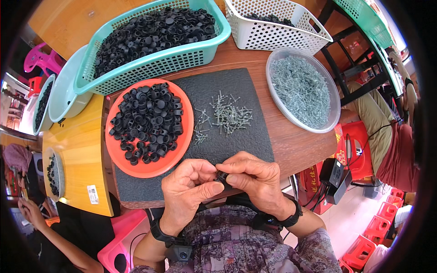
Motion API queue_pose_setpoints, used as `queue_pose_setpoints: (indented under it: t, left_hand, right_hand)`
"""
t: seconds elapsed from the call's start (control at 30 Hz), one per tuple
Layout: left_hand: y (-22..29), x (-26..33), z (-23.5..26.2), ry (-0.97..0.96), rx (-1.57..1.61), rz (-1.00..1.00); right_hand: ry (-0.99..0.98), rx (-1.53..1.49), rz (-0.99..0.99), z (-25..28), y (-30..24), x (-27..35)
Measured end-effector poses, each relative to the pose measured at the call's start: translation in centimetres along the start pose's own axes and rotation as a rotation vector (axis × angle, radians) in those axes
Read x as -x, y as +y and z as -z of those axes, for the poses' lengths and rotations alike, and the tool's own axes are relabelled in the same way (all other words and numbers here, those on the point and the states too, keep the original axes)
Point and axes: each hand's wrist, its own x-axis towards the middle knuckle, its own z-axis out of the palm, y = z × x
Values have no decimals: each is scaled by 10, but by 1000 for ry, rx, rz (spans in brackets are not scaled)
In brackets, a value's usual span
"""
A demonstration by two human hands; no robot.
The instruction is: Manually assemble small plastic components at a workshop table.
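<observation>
Patterned shirt [236,241], purple-grey: nearest us. Left hand [189,186]: fingers curled, thumb and forefinger pinching one side of a small black part [221,176]. Right hand [252,179]: thumb and fingertips pinching the same part from the right; the two almost meet. The part itself: between our hands, by the near edge of the worktop [291,150]; too small for us to tell whether anything sits in it. Dark mat [205,86], on the worktop: bears a loose pile of screws [232,116], beyond our hands. Orange plate [116,154], over the mat's left side: heaped with black caps [150,113]. Round tub [334,113], right of the mat: holds more screws [300,91]. Teal basket [159,65], beyond the plate: full of black pieces [154,36]. Step in hand, we judge: fitting or turning the part by fingertip. Next move, we judge: calls for a steady left pinch and fine right-hand work.
</observation>
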Motion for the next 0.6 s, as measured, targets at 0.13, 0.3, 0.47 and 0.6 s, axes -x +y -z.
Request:
queue_pose_setpoints:
  t: [0.13, 0.3, 0.47, 0.6]
  left_hand:
    - [-1, -1, 0, 15, 24, 16]
    - [1, -2, -2, 42, 38, 42]
    - [6, -2, -2, 9, 19, 90]
    - [5, -1, -1, -1, -36, 89]
  right_hand:
    - [27, -42, -39, 0, 2, 0]
    - [18, -110, -91, 1, 0, -1]
    - [23, -185, -101, 3, 4, 1]
    - [5, -177, -67, 4, 4, 1]
